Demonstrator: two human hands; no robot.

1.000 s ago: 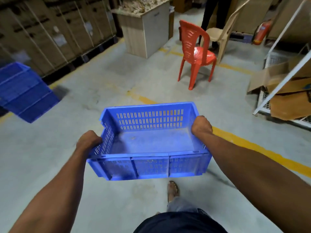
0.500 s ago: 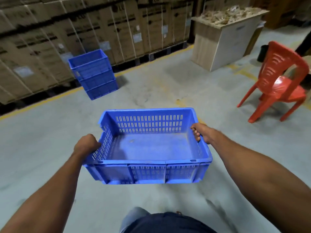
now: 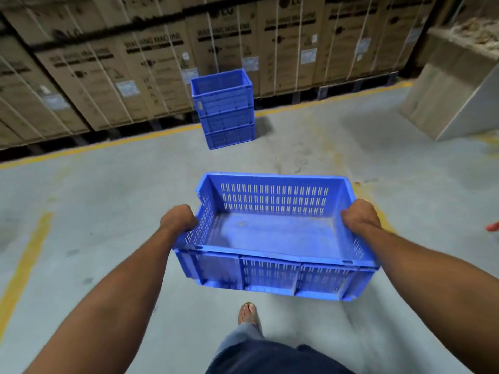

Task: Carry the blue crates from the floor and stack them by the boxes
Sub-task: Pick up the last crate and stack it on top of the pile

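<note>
Crate (image 3: pixel 270 233). Blue, slotted walls, nothing inside. Held off the floor (image 3: pixel 81 211) in front of the waist, long side toward the body, near corner dipping slightly to the right. Well apart from the stack ahead.

Left hand (image 3: pixel 178 220). Clamped on the rim of the left short wall, knuckles up, fingers curled over the edge; fingertips hidden behind the wall.

Right hand (image 3: pixel 360 215). Same hold on the right short wall, fingers wrapped round the rim, tips out of sight. Grip at opposite ends probably chosen to keep the load balanced and the open top in view while walking.

Stack (image 3: pixel 224 109). Three blue crates, one on another, upright, top one open and empty. Set on the yellow line (image 3: pixel 108 144), just in front of the boxes (image 3: pixel 135 63). Likely destination for the carried crate.

Boxes. Strapped cartons in a long row on dark pallets, forming the back wall of the aisle.

Foot (image 3: pixel 247 313). Planted under the crate, toe pointed toward the stack; suggests mid-stride.

Cabinet (image 3: pixel 453 90). Pale, at far right, clear of the route.

Status, as judged: carrying step under way, placing not yet done. Next move calls for closing the gap, then raising the crate above the top rim and lining up its corners before lowering.
</note>
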